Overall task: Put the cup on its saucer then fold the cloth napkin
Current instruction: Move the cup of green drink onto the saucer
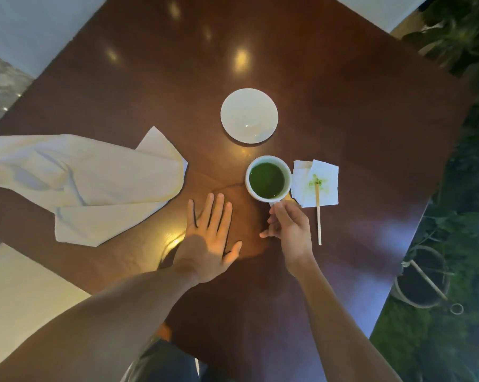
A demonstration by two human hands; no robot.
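The cup [268, 178], white and seemingly ceramic, is stood upright on the table [357, 111] toward the middle of its near half, and is filled close to the brim with an opaque green drink [266, 180]; it is judged to be stiff, breakable and fairly weighty for its size, and a level, unhurried lift is called for if the liquid is not to be spilled. Its handle, turned toward the near edge, is pinched by the curled fingers of the right hand [286, 228], which is the natural place for it to be taken; whether the cup is already raised off the wood cannot be told. The saucer [249, 116], white, shallow and with nothing in it, is set just beyond the cup toward the table's centre, apart from it. The left hand [212, 235] is laid flat on the wood with fingers spread, holding nothing, just beside the cup on its left. The cloth napkin [81, 183], pale, soft and limp, is spread rumpled along the left edge and partly overhangs it; it is best taken by its corners. To the right of the cup, touching or nearly so, a paper napkin [323, 172] stained green is laid, with a wooden stirrer [318, 216] resting across it.
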